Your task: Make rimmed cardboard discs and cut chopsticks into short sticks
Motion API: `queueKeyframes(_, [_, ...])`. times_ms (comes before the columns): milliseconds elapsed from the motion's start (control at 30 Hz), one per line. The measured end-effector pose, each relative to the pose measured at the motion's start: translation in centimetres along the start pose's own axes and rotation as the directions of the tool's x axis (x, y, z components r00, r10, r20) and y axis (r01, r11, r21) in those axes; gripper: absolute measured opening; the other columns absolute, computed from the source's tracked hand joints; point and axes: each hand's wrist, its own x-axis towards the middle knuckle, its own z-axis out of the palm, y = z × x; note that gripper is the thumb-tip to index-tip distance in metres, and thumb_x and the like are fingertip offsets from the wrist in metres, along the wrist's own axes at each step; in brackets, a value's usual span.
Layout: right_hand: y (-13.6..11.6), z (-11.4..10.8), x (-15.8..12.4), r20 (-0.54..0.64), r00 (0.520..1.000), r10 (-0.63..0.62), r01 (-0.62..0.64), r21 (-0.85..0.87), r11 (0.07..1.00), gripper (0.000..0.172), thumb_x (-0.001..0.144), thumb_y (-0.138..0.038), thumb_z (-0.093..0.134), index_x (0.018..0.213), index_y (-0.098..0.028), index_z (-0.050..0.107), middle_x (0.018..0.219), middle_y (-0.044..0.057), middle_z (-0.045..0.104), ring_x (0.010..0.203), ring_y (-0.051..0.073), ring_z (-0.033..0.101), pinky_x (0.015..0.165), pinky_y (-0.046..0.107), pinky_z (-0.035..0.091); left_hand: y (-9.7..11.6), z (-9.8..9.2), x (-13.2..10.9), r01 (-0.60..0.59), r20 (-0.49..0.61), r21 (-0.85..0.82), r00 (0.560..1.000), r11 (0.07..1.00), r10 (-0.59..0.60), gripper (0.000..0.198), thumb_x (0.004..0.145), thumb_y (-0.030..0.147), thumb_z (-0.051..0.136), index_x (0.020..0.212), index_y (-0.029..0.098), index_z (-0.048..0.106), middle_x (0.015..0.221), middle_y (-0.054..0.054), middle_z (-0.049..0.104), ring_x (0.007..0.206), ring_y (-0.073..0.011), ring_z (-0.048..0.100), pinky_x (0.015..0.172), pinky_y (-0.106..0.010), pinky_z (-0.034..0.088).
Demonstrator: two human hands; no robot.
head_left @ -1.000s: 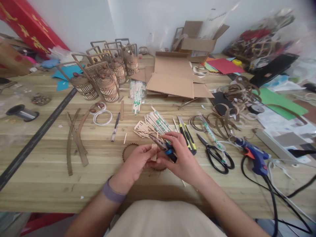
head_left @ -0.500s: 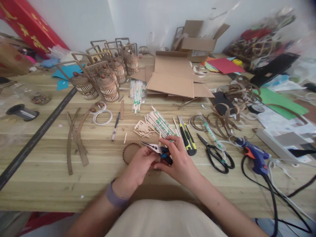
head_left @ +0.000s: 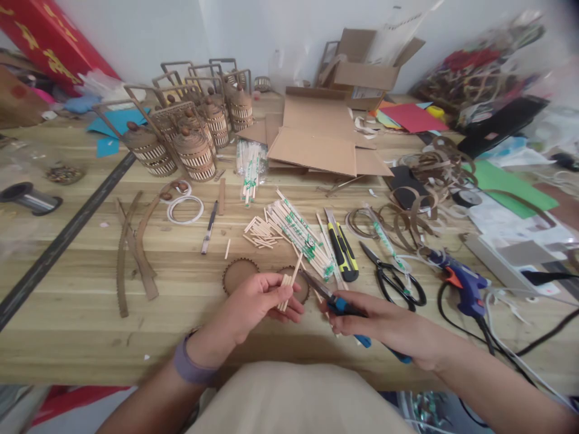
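Observation:
Between thumb and fingers my left hand (head_left: 260,301) pinches a few thin wooden sticks (head_left: 286,289), one of them longer and slanting up to the right. My right hand (head_left: 384,319) is closed round the blue handles of a pair of pliers (head_left: 332,299); the jaws point up and left, a little right of the sticks. Under and behind the left hand lie two round cardboard discs with notched rims, the left disc (head_left: 237,274) and the right disc (head_left: 301,288), both partly covered. Beyond them is a heap of short cut sticks (head_left: 261,232) beside paper-wrapped sticks (head_left: 301,235).
Right of the pliers lie a yellow-black utility knife (head_left: 342,247), black scissors (head_left: 395,277) and a blue glue gun (head_left: 468,286) with its cord. Notched cardboard strips (head_left: 129,253) are at left. Lidded lantern-like baskets (head_left: 194,154) and flattened cardboard (head_left: 316,138) stand farther back.
My right hand has moved right with the pliers, away from my left hand. The sticks in my left hand and the second disc now show.

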Motion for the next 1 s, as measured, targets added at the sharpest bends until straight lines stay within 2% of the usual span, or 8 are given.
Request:
queueKeyframes(67, [-0.4,0.3,0.3,0.027,0.999,0.019,-0.020,0.038,0.999,0.029,0.077,-0.043,0.065,0.098,-0.024,0.069,0.092,0.003,0.065,0.088,0.021,0.057,0.077,0.032,0.045,-0.1,0.2,0.0,0.003,0.037,0.012,0.999,1.000,-0.004,0.047,0.068,0.056,0.076,0.087,0.014,0.067,0.074,-0.005,0.073,0.066,-0.0153,0.068,0.065,-0.026,0.050])
queueKeyframes(233, [-1.9,1.0,1.1,0.064,0.998,-0.022,0.018,0.073,0.997,0.022,0.076,-0.036,0.062,0.093,-0.022,0.068,0.086,0.001,0.064,0.085,0.019,0.056,0.076,0.030,0.044,-0.5,0.6,0.2,-0.002,0.118,0.025,0.993,1.000,-0.001,0.053,0.067,0.064,0.073,0.085,0.014,0.068,0.073,-0.004,0.071,0.063,-0.0145,0.067,0.064,-0.026,0.050])
queueKeyframes(433, [-2.6,1.2,1.5,0.113,0.989,-0.098,0.091,0.064,0.994,0.018,0.076,-0.036,0.062,0.087,-0.023,0.067,0.083,-0.001,0.062,0.081,0.018,0.055,0.072,0.029,0.043,-0.6,0.7,0.1,0.009,0.112,0.037,0.994,0.999,-0.013,0.055,0.066,0.066,0.073,0.084,0.014,0.067,0.071,-0.003,0.071,0.061,-0.0140,0.067,0.061,-0.024,0.049])
queueKeyframes(667, [-2.3,1.1,1.7,0.154,0.980,-0.127,0.119,0.058,0.991,0.017,0.079,-0.036,0.058,0.089,-0.023,0.064,0.084,-0.001,0.061,0.080,0.018,0.053,0.072,0.030,0.041,-0.5,0.7,0.3,0.005,0.123,0.043,0.992,0.999,-0.010,0.053,0.067,0.065,0.073,0.081,0.014,0.066,0.070,-0.002,0.070,0.059,-0.0125,0.066,0.059,-0.023,0.049])
queueKeyframes(833, [-2.3,1.1,1.8,0.144,0.980,-0.139,0.132,0.053,0.990,0.013,0.078,-0.031,0.058,0.087,-0.022,0.062,0.081,-0.002,0.057,0.077,0.016,0.050,0.069,0.028,0.038,-0.4,0.8,0.3,0.005,0.126,0.048,0.992,0.999,-0.011,0.053,0.066,0.064,0.074,0.080,0.014,0.066,0.068,-0.002,0.069,0.056,-0.0116,0.065,0.058,-0.023,0.048])
queueKeyframes(1000, [-2.7,1.1,2.0,0.173,0.962,-0.212,0.208,0.040,0.977,0.006,0.076,-0.022,0.055,0.081,-0.021,0.058,0.076,-0.003,0.055,0.073,0.014,0.049,0.066,0.026,0.038,-0.3,0.7,0.4,-0.001,0.129,0.054,0.992,0.999,-0.006,0.054,0.065,0.065,0.073,0.078,0.013,0.065,0.066,-0.002,0.069,0.055,-0.0114,0.064,0.056,-0.022,0.047])
